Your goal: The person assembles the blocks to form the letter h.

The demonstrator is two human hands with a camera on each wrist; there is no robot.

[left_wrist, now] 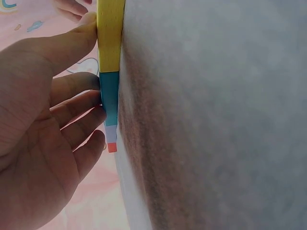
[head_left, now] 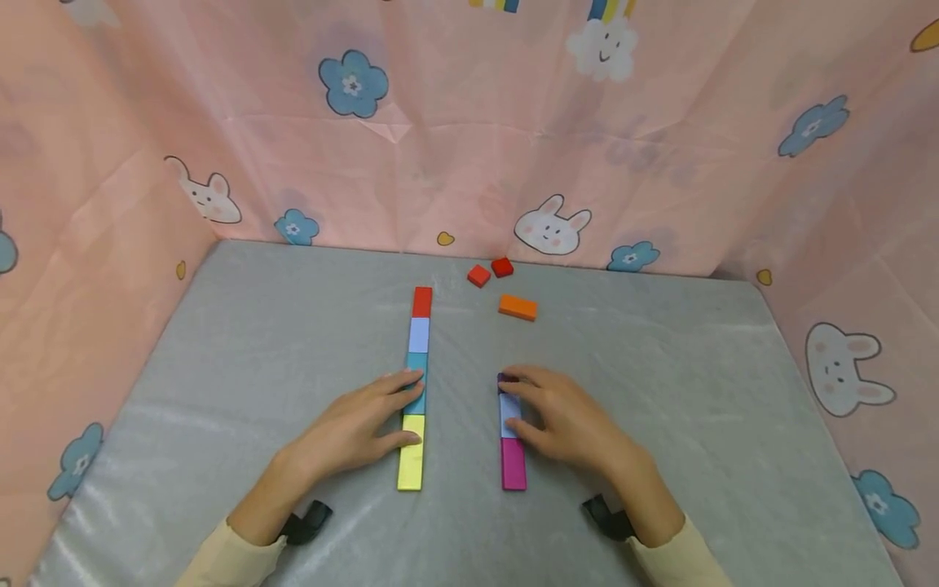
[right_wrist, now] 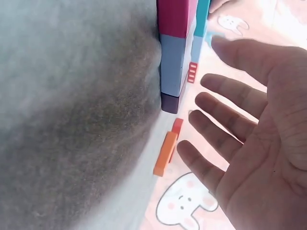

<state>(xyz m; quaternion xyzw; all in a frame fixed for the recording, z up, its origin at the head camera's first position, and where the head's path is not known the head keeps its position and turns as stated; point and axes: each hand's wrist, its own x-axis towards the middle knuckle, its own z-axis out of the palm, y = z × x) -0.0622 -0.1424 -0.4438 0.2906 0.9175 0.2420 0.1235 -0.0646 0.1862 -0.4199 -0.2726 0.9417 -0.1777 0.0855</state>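
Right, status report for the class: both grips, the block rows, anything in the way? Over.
Left grip touching the long row; right grip hovering over the short row. Rows straight, apart. Possible obstacle: orange block beyond the short row's far end.

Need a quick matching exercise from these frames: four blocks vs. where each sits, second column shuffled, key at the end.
Column 1
1. yellow block
2. magenta block
3. orange block
4. dark purple block

Column 2 (near and far as seen from the person)
A. far end of the right row
B. loose, in neither row
C. near end of the left row
D. near end of the right row

Pairs: 1-C, 2-D, 3-B, 4-A
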